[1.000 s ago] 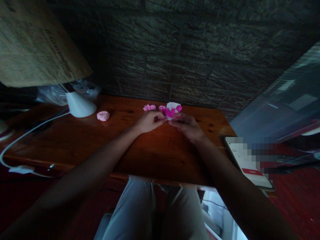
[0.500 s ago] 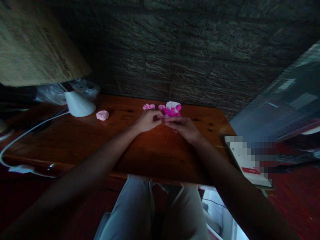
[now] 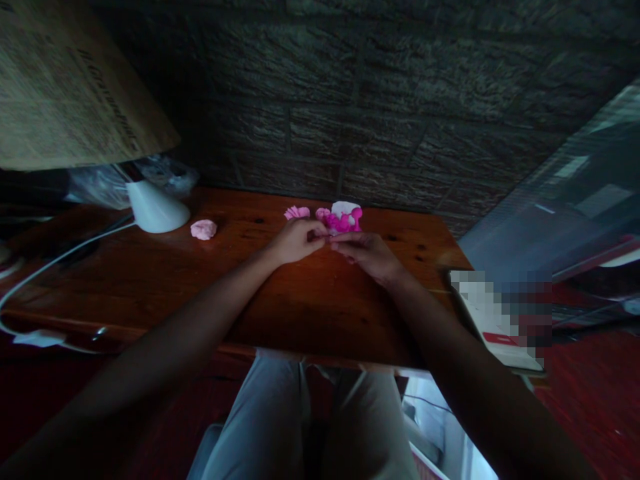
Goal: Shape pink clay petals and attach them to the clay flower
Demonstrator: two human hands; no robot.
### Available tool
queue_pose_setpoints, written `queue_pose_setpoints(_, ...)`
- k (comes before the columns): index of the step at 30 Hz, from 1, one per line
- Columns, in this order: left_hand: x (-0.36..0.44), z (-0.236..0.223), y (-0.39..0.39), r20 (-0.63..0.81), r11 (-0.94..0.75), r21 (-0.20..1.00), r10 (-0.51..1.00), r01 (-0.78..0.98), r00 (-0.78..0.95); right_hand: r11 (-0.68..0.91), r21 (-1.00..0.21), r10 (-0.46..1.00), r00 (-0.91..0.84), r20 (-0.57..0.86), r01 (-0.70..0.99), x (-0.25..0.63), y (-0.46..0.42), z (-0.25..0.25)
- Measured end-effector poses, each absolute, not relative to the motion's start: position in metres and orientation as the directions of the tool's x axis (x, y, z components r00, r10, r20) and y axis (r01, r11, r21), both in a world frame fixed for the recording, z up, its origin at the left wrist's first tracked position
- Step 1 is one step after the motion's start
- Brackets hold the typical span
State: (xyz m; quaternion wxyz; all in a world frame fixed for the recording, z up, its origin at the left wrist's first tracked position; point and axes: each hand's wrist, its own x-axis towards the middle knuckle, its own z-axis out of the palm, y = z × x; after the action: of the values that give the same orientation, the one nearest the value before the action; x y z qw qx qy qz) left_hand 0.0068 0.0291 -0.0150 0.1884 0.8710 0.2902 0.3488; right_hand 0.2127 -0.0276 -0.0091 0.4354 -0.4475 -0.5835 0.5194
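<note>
My left hand and my right hand meet fingertip to fingertip above the wooden desk. The fingers of both are pinched together, and whatever lies between them is too small and dim to name. Just behind the fingers sit bright magenta pieces with rounded ends, partly hidden by the hands. A whitish piece shows behind those. To their left is a light pink, ridged piece, with a smaller pink bit beside it. Farther left, a pale pink crumpled lump rests alone.
A lamp with a white base and a newspaper-print shade stands on the left of the desk. Its white cable hangs over the front edge. A book-like item lies at the right edge; a stone wall rises behind.
The view has shifted very slightly. Both hands keep their pinched pose in nearly the same spot, and the pink pieces stay where they were.
</note>
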Motion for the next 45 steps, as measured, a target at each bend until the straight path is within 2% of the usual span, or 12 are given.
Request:
queue_pose_setpoints(9, 0.0074, -0.0159, 0.0299, 0.503, -0.769, 0.517, 0.627, 0.375, 0.595, 0.071, -0.996, 0.973, -0.226, 0.057, 0.053, 0.2116, -0.0287, -0.0075)
queue_pose_setpoints(23, 0.0076, -0.0163, 0.0304, 0.523, -0.776, 0.511, 0.622, 0.369, 0.583, 0.125, -0.985, 0.974, -0.202, 0.099, 0.121, 0.2121, -0.0281, -0.0079)
queue_pose_setpoints(32, 0.0076, -0.0182, 0.0309, 0.516, -0.769, 0.526, 0.627, 0.362, 0.583, 0.092, -0.989, 0.978, -0.196, 0.068, 0.117, 0.2095, -0.0316, -0.0032)
queue_pose_setpoints(45, 0.0077, -0.0174, 0.0304, 0.511, -0.771, 0.523, 0.625, 0.364, 0.590, 0.143, -0.974, 0.952, -0.292, 0.087, 0.176, 0.2118, -0.0283, -0.0091)
